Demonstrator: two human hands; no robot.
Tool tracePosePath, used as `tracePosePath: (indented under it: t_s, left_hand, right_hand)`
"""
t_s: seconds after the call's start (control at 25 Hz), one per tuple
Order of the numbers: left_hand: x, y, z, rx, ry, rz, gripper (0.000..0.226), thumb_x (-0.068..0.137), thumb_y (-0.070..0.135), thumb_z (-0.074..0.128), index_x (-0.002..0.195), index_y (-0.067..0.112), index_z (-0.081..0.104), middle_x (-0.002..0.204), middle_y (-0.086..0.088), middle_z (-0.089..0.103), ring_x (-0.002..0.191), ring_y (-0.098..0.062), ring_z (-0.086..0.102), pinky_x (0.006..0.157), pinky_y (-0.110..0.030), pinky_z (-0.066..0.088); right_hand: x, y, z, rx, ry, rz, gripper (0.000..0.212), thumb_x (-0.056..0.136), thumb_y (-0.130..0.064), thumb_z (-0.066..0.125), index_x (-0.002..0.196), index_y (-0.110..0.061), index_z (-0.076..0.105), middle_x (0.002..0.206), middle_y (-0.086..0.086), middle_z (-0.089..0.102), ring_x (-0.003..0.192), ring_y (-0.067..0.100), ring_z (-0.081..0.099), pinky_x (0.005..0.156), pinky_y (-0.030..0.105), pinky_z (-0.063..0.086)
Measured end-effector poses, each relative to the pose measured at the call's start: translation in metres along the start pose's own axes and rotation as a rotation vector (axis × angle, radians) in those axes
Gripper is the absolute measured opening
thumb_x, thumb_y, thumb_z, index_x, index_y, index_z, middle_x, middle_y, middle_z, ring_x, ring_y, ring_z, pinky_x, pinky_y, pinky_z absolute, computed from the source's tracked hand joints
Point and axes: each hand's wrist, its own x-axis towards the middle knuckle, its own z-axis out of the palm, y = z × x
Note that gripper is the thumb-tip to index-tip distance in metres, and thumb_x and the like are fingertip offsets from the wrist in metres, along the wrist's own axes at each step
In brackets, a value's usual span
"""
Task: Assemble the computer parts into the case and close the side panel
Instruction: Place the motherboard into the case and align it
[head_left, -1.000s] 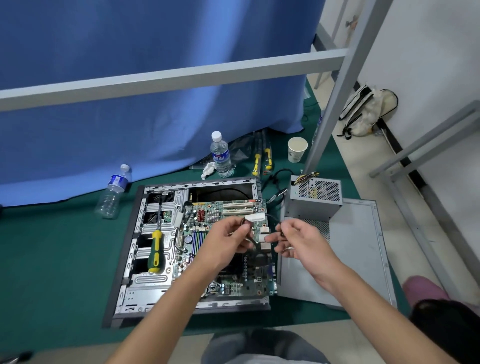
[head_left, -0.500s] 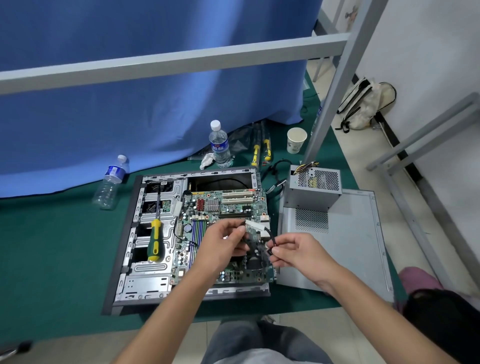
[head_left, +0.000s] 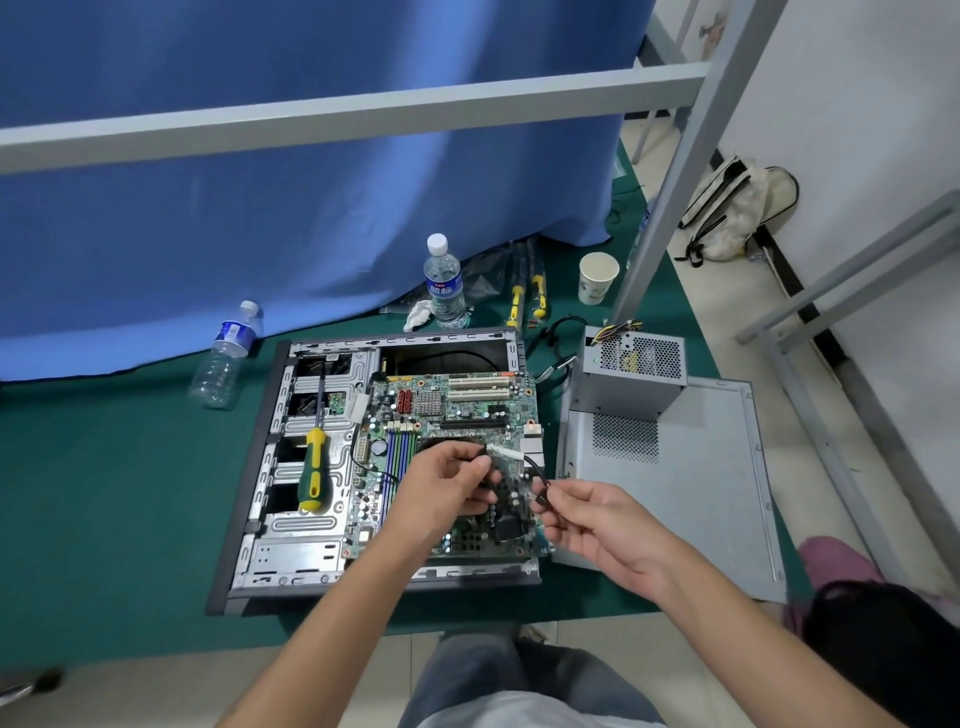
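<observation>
Open computer case (head_left: 384, 467) lies flat on the green surface (head_left: 104, 493), motherboard (head_left: 447, 431) already seated in its right half. Both hands work above the near part of the board. Left hand (head_left: 447, 486) has its fingers curled around a small part with a white label (head_left: 503, 450) at its far end; right hand (head_left: 597, 519) pinches the end of a thin black cable (head_left: 535, 470) between thumb and forefinger, the cable arcing back to the labelled part. What the part is I cannot say for certain; it is largely hidden in the hand, possibly a small fan or sensor lead. Judged step: sorting out this lead before plugging it into a board header. Next move calls for finding the matching header, turning the connector the right way round, and pressing it straight down without bending pins. Power supply (head_left: 631, 371) stands outside the case, on the far end of the side panel (head_left: 701, 493), which lies flat just right of the case; both are still to be fitted. Green-and-yellow screwdriver (head_left: 314, 467) rests on the drive bays in the left half of the case. Two water bottles (head_left: 444, 283), a paper cup (head_left: 597, 278) and more yellow-handled tools (head_left: 524, 296) sit at the far edge by the blue curtain (head_left: 311, 182).
</observation>
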Motion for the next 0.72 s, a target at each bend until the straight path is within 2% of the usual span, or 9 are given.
tracePosePath:
  t_s: [0.2,0.48,0.6,0.72]
  left_hand:
    - [0.005,-0.001,0.002,0.08,-0.021,-0.014,0.013,0.096,0.013,0.061,0.108,0.011,0.063,0.088,-0.005,0.076,0.075,-0.021,0.073,0.067,-0.028,0.059]
    - [0.006,0.0,0.005,0.273,-0.036,0.027,0.008,0.092,0.017,0.068,0.096,0.011,0.065,0.088,-0.009,0.07,0.073,-0.018,0.074,0.064,-0.025,0.059]
    - [0.005,0.001,0.004,0.456,-0.043,0.064,0.012,0.088,0.025,0.073,0.092,0.018,0.064,0.083,-0.002,0.072,0.069,-0.013,0.072,0.067,-0.03,0.059]
    - [0.003,0.003,0.001,0.702,-0.052,0.138,0.015,0.088,0.035,0.072,0.092,0.025,0.061,0.079,0.007,0.071,0.068,-0.006,0.068,0.062,-0.019,0.053]
  right_hand:
    - [0.0,0.004,-0.007,-0.041,0.001,0.024,0.019,0.091,-0.006,0.062,0.106,0.005,0.067,0.078,0.008,0.068,0.069,0.013,0.061,0.067,0.024,0.055]
    - [0.004,0.01,-0.016,-0.163,0.085,0.0,0.013,0.093,-0.002,0.062,0.103,-0.002,0.071,0.081,0.007,0.071,0.071,0.013,0.063,0.069,0.024,0.055]
    - [0.008,0.013,-0.017,-0.225,0.133,-0.006,0.012,0.092,-0.001,0.064,0.099,-0.006,0.072,0.082,0.006,0.074,0.073,0.013,0.066,0.072,0.025,0.055]
    - [0.01,0.018,-0.016,-0.307,0.186,-0.034,0.011,0.09,-0.003,0.067,0.093,-0.014,0.07,0.082,0.004,0.076,0.072,0.011,0.067,0.07,0.023,0.056]
